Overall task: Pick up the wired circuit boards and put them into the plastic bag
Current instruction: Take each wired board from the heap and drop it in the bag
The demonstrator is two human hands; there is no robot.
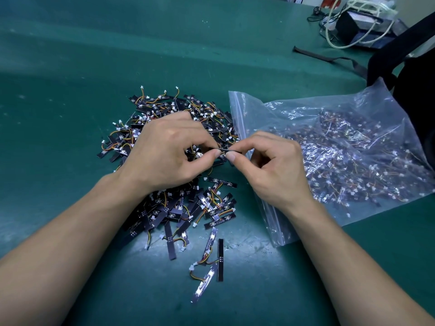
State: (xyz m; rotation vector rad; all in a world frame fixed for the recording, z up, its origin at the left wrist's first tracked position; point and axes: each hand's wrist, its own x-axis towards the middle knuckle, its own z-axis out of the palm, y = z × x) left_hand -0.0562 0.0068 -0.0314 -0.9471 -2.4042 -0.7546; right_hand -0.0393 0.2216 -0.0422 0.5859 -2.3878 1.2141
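Fingers [231, 157] of left hand [164, 149] and right hand [275, 170] are pinching one circuit board [227, 150], probably untangling it | plastic bag [237, 109] is lying alongside, centre-right.

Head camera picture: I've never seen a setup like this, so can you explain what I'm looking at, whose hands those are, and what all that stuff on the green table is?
There is no machine here. A person wears one wide-angle camera on the head, looking forward and down, so the two bare arms are their own. The left hand and right hand each pinch one narrow black circuit board between thumb and fingertips. Beneath them, on the green table mat, lies a heap of black strip boards with short coloured wires and white plugs. To the right lies a clear plastic zip bag, already holding many such boards. Further back on the right are a black fabric bag and a dark box with white cords.
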